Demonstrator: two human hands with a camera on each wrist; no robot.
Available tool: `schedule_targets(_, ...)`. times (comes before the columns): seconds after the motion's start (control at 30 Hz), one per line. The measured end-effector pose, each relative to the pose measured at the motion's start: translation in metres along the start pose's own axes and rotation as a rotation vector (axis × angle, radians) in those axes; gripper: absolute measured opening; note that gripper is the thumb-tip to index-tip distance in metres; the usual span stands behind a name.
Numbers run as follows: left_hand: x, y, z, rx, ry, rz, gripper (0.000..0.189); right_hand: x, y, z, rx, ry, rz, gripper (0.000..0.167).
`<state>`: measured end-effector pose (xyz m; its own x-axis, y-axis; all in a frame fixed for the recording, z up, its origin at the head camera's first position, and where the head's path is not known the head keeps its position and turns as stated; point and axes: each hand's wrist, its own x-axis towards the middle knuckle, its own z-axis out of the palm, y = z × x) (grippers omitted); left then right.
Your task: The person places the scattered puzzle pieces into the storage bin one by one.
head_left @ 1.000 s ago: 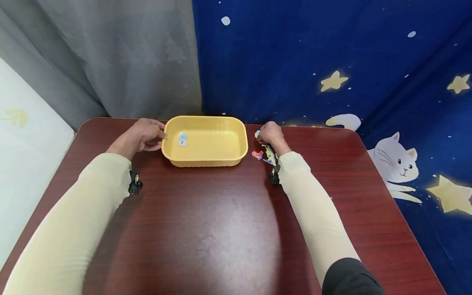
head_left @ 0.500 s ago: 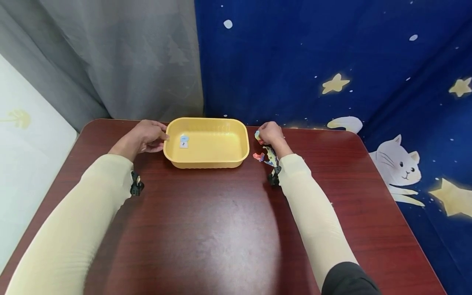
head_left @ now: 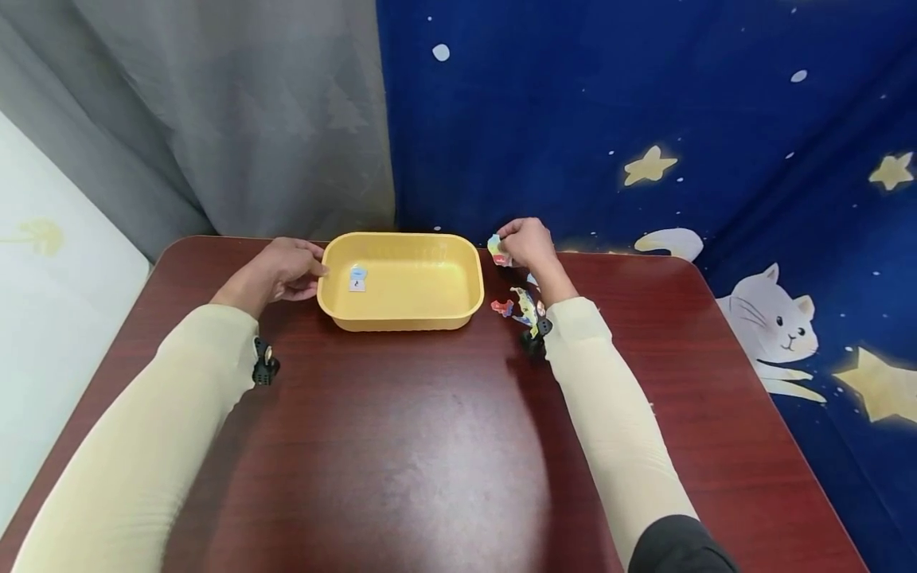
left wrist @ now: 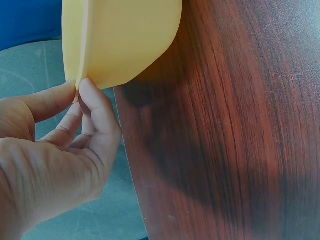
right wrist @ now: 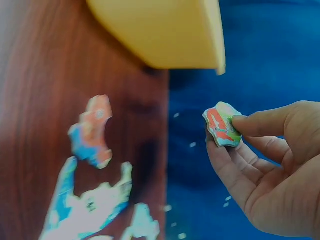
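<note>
A yellow plastic basin stands at the back of the table, with small light-blue and white pieces lying inside at its left. My left hand pinches the basin's left rim between thumb and fingers, as the left wrist view shows close up. To the right of the basin, my right hand holds a small irregular puzzle piece, red and green on its printed face, raised above the table. Below that hand lie more puzzle pieces: a red and blue one, a larger yellow-green and blue one and a pale one.
The dark red wooden table ends right behind the basin. Beyond its back edge hang a grey curtain and a blue star-patterned curtain. A white wall panel borders the left side.
My right hand has picked up the red and green puzzle piece and risen from the table with it. The left hand stays at the basin's rim.
</note>
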<state>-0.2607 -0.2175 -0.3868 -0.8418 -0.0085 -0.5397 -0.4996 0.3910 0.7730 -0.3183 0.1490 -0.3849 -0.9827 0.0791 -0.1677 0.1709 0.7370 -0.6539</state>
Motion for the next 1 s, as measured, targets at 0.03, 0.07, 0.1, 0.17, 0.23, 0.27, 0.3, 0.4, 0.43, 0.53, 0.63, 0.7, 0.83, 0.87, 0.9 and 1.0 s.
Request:
schedule_targets(0.03,0.0,0.0,0.0,0.001,0.001,0.0,0.045,-0.002,-0.004,-0.002,-0.003,0.004,-0.017,0.023)
schedule_targets(0.07,0.0,0.0,0.0,0.001,0.002,0.0,0.045,-0.004,-0.008,-0.004,-0.006,0.006,-0.034,0.023)
schedule_targets(0.1,0.0,0.001,0.0,0.0,0.002,0.0,0.045,-0.006,-0.011,-0.005,-0.009,0.007,-0.05,0.022)
schedule_targets(0.17,0.0,0.002,0.0,0.0,0.004,0.001,0.045,-0.009,-0.017,-0.007,-0.012,0.008,-0.079,0.023)
schedule_targets(0.23,0.0,0.002,0.001,0.001,0.006,0.001,0.046,-0.012,-0.022,-0.009,-0.004,0.0,-0.096,0.023)
schedule_targets(0.27,0.0,0.002,0.001,0.001,0.005,0.002,0.046,-0.013,-0.024,-0.009,0.004,-0.005,-0.102,0.022)
schedule_targets(0.3,0.0,0.003,0.001,0.003,0.006,0.002,0.046,-0.014,-0.025,-0.009,0.013,-0.01,-0.108,0.023)
schedule_targets(0.4,-0.001,0.002,0.001,0.008,0.009,0.0,0.045,-0.017,-0.031,-0.007,0.043,-0.029,-0.126,0.023)
schedule_targets(0.43,-0.001,0.002,0.001,0.01,0.011,-0.001,0.045,-0.018,-0.033,-0.005,0.051,-0.033,-0.133,0.023)
schedule_targets(0.53,-0.002,0.001,0.001,0.013,0.014,-0.003,0.044,-0.019,-0.038,0.0,0.068,-0.05,-0.151,0.024)
schedule_targets(0.63,-0.002,0.0,0.001,0.012,0.013,-0.004,0.045,-0.019,-0.042,0.005,0.084,-0.073,-0.158,0.026)
schedule_targets(0.7,-0.002,-0.001,0.0,0.009,0.014,-0.006,0.045,-0.019,-0.045,0.01,0.099,-0.098,-0.159,0.028)
schedule_targets(0.83,-0.003,-0.001,-0.001,0.009,0.017,-0.008,0.045,-0.019,-0.047,0.017,0.096,-0.14,-0.172,0.032)
schedule_targets(0.87,-0.003,-0.001,-0.001,0.01,0.016,-0.008,0.045,-0.019,-0.047,0.019,0.09,-0.145,-0.173,0.033)
schedule_targets(0.9,-0.003,-0.001,0.0,0.01,0.014,-0.006,0.045,-0.019,-0.047,0.02,0.081,-0.146,-0.176,0.033)
schedule_targets(1.0,-0.004,0.001,0.0,0.007,0.011,-0.003,0.046,-0.02,-0.047,0.025,0.074,-0.148,-0.179,0.034)
